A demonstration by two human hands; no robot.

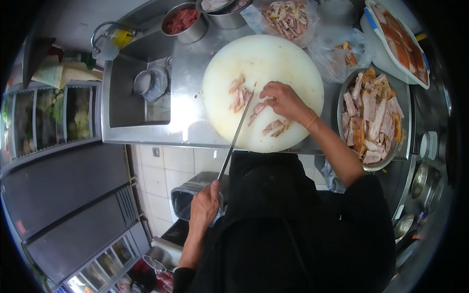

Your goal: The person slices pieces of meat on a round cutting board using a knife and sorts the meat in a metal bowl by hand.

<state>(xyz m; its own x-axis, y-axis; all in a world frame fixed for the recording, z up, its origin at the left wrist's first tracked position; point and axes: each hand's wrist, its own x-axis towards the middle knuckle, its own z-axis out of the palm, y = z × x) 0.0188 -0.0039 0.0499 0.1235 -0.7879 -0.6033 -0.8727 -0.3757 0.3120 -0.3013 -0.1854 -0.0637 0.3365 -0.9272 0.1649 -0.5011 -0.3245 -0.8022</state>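
Meat strips [256, 113]: cut pieces on the round white board [293, 56]; one strip lies between the blade and the right hand, a loose cluster [238, 93] lies on the far side of the blade, and further pieces [276, 128] lie near the board's front edge.

Knife [235, 136]: long and slender, set obliquely across the board's front edge, its tip among the meat; whether the edge meets the board cannot be told.

Left hand [204, 205]: closed round the handle, in front of the tabletop [188, 73].

Right hand [284, 101]: fingers bent and narrowly spaced at the strip's end; whether they pinch it or sit just beside it cannot be told.

Blade control: a firm, relaxed grip and a long, smooth draw would probably divide the soft meat more cleanly than downward force.

Finger safety: fingertips are best curled back, thumb tucked behind, since the right hand is near the tip.

Spacing: separate clusters favour even cuts; strips laid parallel would likely slip less.

Metal pan [374, 168]: beside the board, on the right, heaped with larger pieces [376, 115].
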